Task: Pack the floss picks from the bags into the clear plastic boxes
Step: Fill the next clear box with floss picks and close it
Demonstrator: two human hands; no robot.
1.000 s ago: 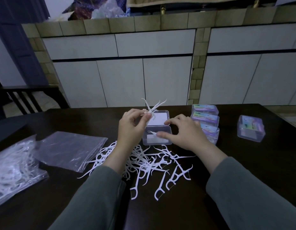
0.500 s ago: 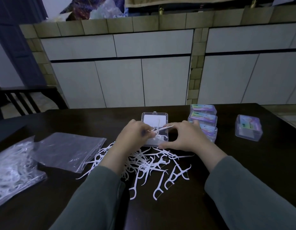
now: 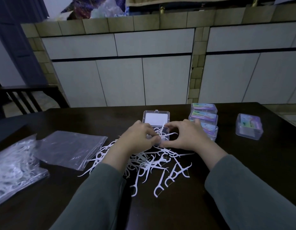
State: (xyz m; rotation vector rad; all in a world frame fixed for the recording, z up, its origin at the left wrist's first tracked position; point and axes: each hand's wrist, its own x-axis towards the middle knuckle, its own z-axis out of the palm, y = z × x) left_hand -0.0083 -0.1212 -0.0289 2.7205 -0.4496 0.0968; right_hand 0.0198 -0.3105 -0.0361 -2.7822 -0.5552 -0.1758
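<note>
A small clear plastic box (image 3: 165, 133) stands open at the table's middle, its lid (image 3: 156, 117) laid back and flat. Several white floss picks sit in it, some poking over the rim. My left hand (image 3: 139, 138) rests over the box's left side, fingers pinched on picks inside it. My right hand (image 3: 187, 136) cups the box's right side, thumb at its front edge. A loose heap of floss picks (image 3: 150, 165) lies just in front of both hands. A full bag of picks (image 3: 12, 168) lies at the far left.
A flat empty plastic bag (image 3: 69, 146) lies left of the heap. Three closed labelled boxes (image 3: 204, 117) are stacked in a row behind my right hand, and one more closed box (image 3: 249, 127) stands to the right. White cabinets rise behind the dark table (image 3: 243, 163).
My left hand brought a bunch of picks down from above the box and into it. The lid went from upright to lying flat. My right hand stayed at the box.
</note>
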